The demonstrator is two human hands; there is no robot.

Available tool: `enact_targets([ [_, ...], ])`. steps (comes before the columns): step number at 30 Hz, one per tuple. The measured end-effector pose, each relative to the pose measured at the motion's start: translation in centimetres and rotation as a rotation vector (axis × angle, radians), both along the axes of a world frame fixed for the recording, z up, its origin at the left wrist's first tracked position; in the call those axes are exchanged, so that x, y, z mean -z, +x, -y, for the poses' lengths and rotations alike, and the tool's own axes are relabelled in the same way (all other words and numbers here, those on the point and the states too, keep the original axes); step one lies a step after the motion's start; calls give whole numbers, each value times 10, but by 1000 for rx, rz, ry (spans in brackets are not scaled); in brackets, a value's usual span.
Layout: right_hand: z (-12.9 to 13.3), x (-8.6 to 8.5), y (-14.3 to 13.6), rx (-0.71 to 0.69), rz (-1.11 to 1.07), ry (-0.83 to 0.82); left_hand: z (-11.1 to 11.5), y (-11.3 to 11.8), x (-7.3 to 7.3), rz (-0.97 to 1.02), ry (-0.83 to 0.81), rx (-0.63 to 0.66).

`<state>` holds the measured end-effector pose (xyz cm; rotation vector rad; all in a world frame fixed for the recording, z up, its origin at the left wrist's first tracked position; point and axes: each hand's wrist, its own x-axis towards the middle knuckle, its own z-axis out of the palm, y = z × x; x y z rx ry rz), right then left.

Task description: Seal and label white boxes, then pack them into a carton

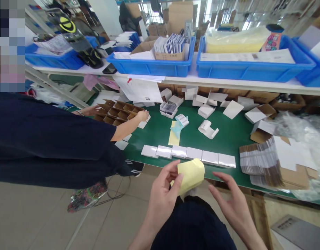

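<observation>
My left hand (168, 185) grips a piece of yellow paper (192, 175), curved as if rolled, above my lap at the table's front edge. To its right, my right hand (229, 196) is apart from the paper, fingers spread, holding nothing. Just beyond, a row of several flat white boxes (179, 151) lies along the edge of the green table (193, 133). Behind the row rest a yellow sheet (173, 139) with a light blue piece of film (177, 129) and a label roll (182, 120) on it. A curled white label strip (208, 130) lies farther right.
At left, a co-worker in dark clothes (52, 135) reaches to a cardboard divider grid (118, 113). Stacked folded cartons (261, 161) and clear plastic wrap (300, 139) occupy the right. Blue bins (162, 67) line the shelf above. Open white boxes (206, 111) stand at the back.
</observation>
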<state>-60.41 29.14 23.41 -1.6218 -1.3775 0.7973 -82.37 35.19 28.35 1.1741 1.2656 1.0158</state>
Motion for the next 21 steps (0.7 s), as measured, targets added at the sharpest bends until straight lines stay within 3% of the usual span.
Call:
enact_targets([
  [3, -3, -26, -16, 9, 204, 247, 16, 6, 3, 42, -21, 60],
  [6, -9, -40, -31, -87, 151, 239, 30, 10, 4, 35, -16, 125],
  [11, -8, -41, -36, -90, -112, 126, 35, 8, 1, -38, -1, 259],
  [14, -3, -41, -34, -84, -125, 156, 32, 7, -2, -45, 24, 315],
  [21, -1, -50, -30, -112, -126, 187, 21, 10, -10, -233, 275, 378],
])
